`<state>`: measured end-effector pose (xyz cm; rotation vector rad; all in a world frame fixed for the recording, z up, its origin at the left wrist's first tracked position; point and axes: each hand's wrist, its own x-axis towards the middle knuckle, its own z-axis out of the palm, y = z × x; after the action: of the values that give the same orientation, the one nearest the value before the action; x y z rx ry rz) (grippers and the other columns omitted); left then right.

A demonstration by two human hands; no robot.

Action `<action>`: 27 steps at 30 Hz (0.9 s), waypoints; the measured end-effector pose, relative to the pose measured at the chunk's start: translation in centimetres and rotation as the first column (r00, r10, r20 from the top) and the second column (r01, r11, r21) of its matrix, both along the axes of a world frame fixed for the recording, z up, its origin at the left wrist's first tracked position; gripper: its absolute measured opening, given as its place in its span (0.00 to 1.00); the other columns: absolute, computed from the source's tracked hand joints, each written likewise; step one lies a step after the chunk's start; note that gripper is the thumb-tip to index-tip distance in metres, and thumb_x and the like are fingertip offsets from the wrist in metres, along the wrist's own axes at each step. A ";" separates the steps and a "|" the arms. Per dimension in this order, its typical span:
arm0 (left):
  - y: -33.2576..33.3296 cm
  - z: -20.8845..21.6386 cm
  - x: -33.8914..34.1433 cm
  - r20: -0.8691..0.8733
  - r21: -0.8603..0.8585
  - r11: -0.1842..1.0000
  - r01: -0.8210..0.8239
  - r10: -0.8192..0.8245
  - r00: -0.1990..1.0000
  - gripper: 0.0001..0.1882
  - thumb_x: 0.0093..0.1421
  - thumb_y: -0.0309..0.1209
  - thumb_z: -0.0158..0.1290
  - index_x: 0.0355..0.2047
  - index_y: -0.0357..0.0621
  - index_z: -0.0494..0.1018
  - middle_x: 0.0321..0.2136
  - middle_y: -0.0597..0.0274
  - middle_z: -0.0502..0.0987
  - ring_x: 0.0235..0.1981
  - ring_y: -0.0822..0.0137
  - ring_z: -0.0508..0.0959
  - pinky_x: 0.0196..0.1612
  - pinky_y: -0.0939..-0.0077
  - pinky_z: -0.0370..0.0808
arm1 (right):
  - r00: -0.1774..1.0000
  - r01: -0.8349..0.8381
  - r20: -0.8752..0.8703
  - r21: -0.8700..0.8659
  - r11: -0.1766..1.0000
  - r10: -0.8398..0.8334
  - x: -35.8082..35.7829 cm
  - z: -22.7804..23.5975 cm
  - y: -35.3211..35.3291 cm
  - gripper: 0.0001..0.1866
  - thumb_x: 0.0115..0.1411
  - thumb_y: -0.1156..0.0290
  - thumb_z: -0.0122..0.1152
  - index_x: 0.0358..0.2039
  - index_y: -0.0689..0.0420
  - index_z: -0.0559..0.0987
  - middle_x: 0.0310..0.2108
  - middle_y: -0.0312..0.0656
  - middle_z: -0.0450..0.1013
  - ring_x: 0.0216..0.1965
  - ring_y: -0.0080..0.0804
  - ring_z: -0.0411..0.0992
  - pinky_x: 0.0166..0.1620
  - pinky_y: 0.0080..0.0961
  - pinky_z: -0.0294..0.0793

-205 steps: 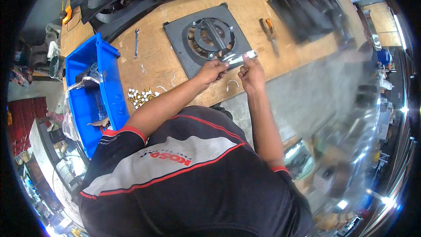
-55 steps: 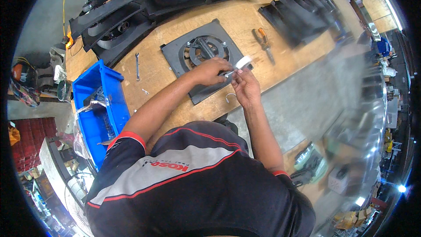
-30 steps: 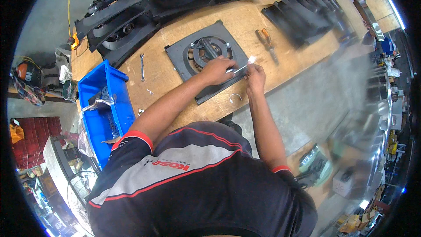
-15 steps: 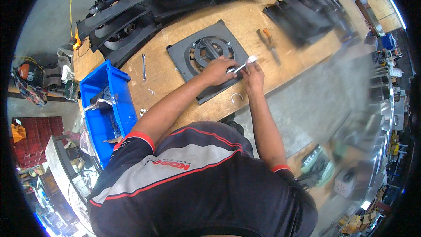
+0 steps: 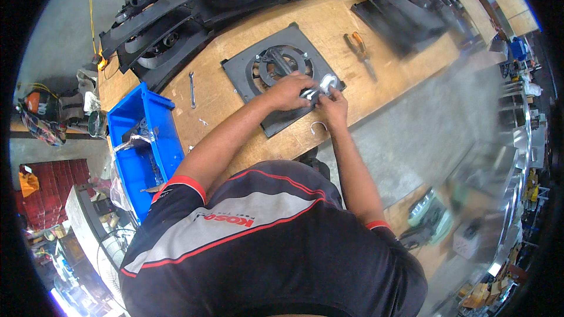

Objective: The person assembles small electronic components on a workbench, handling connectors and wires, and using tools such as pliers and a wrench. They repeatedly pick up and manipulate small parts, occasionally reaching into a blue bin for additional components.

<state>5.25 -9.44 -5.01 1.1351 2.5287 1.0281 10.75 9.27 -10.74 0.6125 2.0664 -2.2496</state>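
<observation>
The wooden workbench point(image 5: 229, 44) supports a black square panel point(image 5: 276, 64) with a round slotted centre, lying flat. The left hand point(image 5: 288, 92) lies over the panel's near side, fingers curled; what they grip cannot be determined. The right hand point(image 5: 333, 107) appears closed in a pinch on a glossy white piece point(image 5: 328, 84), just inside the panel's right corner. Apply light fingertip pressure, steady the left fingers, and avoid creasing the piece.

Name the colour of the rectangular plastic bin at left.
The bin is blue, clearest in head view.
</observation>
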 end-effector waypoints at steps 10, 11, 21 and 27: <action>0.2 0.3 0.2 -0.038 0.005 1.000 0.001 -0.001 0.999 0.25 0.47 0.33 0.66 0.47 0.47 0.76 0.45 0.59 0.78 0.51 0.53 0.72 0.55 0.61 0.69 | 0.908 0.271 -0.418 0.643 0.717 0.032 0.2 -1.1 -1.2 0.14 0.58 0.68 0.66 0.38 0.67 0.80 0.53 0.59 0.70 0.57 0.49 0.69 0.59 0.35 0.67; 0.1 0.3 0.2 -0.024 0.000 1.000 -0.003 0.003 1.000 0.25 0.47 0.33 0.66 0.47 0.47 0.76 0.46 0.58 0.78 0.51 0.53 0.72 0.56 0.61 0.68 | 0.902 0.240 -0.427 0.602 0.762 0.054 0.3 -0.8 -1.0 0.13 0.57 0.68 0.66 0.36 0.66 0.80 0.56 0.59 0.68 0.60 0.50 0.66 0.61 0.35 0.64; 0.3 0.7 0.5 -0.013 0.006 1.000 -0.023 0.023 1.000 0.25 0.47 0.34 0.67 0.47 0.47 0.76 0.47 0.59 0.78 0.52 0.54 0.72 0.58 0.61 0.67 | 0.977 0.068 -0.188 0.715 0.696 0.097 0.7 1.3 -1.5 0.26 0.48 0.67 0.70 0.47 0.63 0.72 0.48 0.57 0.70 0.50 0.56 0.70 0.53 0.44 0.69; 0.1 0.1 0.3 -0.047 -0.004 1.000 -0.013 0.013 0.999 0.25 0.48 0.34 0.66 0.48 0.46 0.76 0.48 0.59 0.77 0.53 0.54 0.72 0.59 0.62 0.66 | 0.979 0.037 -0.165 0.728 0.684 0.122 1.2 2.3 -1.4 0.30 0.49 0.63 0.69 0.50 0.62 0.71 0.45 0.57 0.71 0.48 0.56 0.72 0.50 0.43 0.71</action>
<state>5.60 -9.32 -4.94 1.1565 2.5759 1.0100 11.99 7.91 -8.49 0.3275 3.0478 -1.4102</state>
